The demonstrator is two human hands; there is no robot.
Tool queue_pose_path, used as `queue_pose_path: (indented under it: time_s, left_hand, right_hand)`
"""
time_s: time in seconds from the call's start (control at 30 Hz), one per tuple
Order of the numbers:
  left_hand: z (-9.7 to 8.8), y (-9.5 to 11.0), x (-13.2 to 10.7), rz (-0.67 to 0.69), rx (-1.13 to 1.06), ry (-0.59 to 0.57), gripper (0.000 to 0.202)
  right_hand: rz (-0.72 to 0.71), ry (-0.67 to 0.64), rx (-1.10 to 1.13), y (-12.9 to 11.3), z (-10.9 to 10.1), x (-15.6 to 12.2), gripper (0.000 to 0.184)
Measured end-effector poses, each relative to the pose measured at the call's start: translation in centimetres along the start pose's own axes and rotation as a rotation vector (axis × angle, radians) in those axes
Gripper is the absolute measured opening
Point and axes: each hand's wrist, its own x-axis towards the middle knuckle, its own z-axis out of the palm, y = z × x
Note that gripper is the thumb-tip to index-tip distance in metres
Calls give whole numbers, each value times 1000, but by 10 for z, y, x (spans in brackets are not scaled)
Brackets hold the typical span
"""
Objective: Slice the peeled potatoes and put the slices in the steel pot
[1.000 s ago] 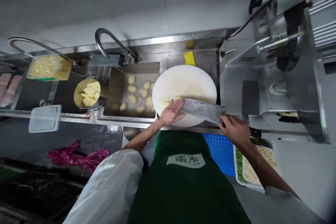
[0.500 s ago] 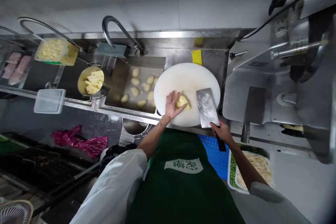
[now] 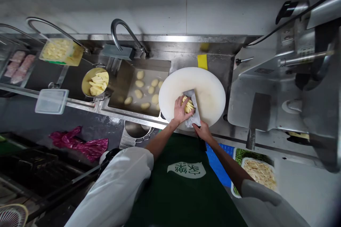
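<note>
You stand at a steel counter with a sink (image 3: 117,88) where peeled potatoes (image 3: 145,90) lie in water. Right of it is the round white cutting board (image 3: 210,88). On its near part lies your cleaver (image 3: 192,113), flat, its grey blade under a small heap of pale yellow potato strips (image 3: 188,105). Your right hand (image 3: 204,132) is closed around the cleaver handle. Your left hand (image 3: 180,109), fingers curved and together, presses the strips onto the blade.

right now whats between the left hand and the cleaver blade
In the head view, a pile of cut potato pieces lies between the left hand and the cleaver, on the round white board.
</note>
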Motion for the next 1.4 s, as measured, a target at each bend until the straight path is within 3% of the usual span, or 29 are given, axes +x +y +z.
queue_pose_path:
  time_s: [0.23, 0.33, 0.43, 0.57, 0.77, 0.87, 0.93, 1.03, 1.13, 1.27, 1.33, 1.4]
  left_hand:
    - [-15, -10, -4, -45, -106, 78, 60]
    - [-42, -32, -6, -74, -143, 138, 58]
    - [-86, -71, -6, -119, -141, 256, 59]
    - [-166, -152, -3, -209, -119, 475, 59]
    - [-288, -315, 0, -412, -95, 776, 51]
    - [-332, -400, 12, -560, -97, 876, 48]
    - [-353, -449, 24, -692, -140, 899, 47]
    - [-370, -505, 36, -877, -189, 800, 48]
    - [-369, -535, 39, -879, -46, 604, 51]
    - [-359, -551, 42, -833, 121, 341, 70]
    - [-361, -554, 45, -814, 115, 235, 72]
    - [-367, -552, 44, -706, 107, 172, 73]
  right_hand:
    - [-20, 32, -61, -26, 41, 3, 25]
    - [-21, 4, -131, -51, 67, 6, 25]
    - [-104, -25, -294, -97, 102, 16, 22]
    - [-305, -72, -595, -186, 177, 47, 20]
    - [-506, -223, -802, -324, 326, 109, 19]
    - [-560, -269, -820, -367, 379, 127, 18]
    - [-586, -268, -814, -384, 395, 135, 18]
    - [-590, -215, -795, -390, 391, 139, 18]
    - [-548, -115, -820, -375, 358, 132, 19]
    - [-458, -32, -816, -329, 291, 94, 26]
    - [-288, 41, -799, -301, 254, 67, 27]
    - [-119, 100, -781, -275, 219, 42, 28]
